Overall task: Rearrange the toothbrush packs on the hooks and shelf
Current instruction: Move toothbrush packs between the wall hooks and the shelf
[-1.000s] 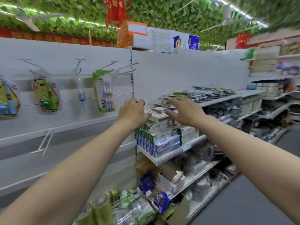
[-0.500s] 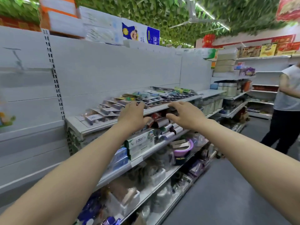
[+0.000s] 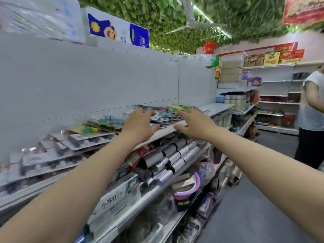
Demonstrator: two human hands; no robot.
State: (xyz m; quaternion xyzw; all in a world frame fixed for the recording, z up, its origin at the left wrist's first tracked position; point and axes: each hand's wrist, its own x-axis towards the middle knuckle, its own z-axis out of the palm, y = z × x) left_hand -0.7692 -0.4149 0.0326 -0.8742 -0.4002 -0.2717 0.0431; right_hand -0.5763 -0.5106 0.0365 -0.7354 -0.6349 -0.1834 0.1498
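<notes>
Over the shelf's (image 3: 217,107) front edge, L hand (image 3: 140,125) & R hand (image 3: 194,124) reach side by side, each grip apart, fingers spread, holding nothing; toothbrush packs (image 3: 98,127) lie overlapping along the shelf.

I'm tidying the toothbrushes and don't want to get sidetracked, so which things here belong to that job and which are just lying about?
Job: toothbrush packs lying along the upper shelf; left hand and right hand, both open over them.

Lying about: toothpaste boxes, silvery rolls and a purple ring on the lower shelves; another person down the aisle.
</notes>
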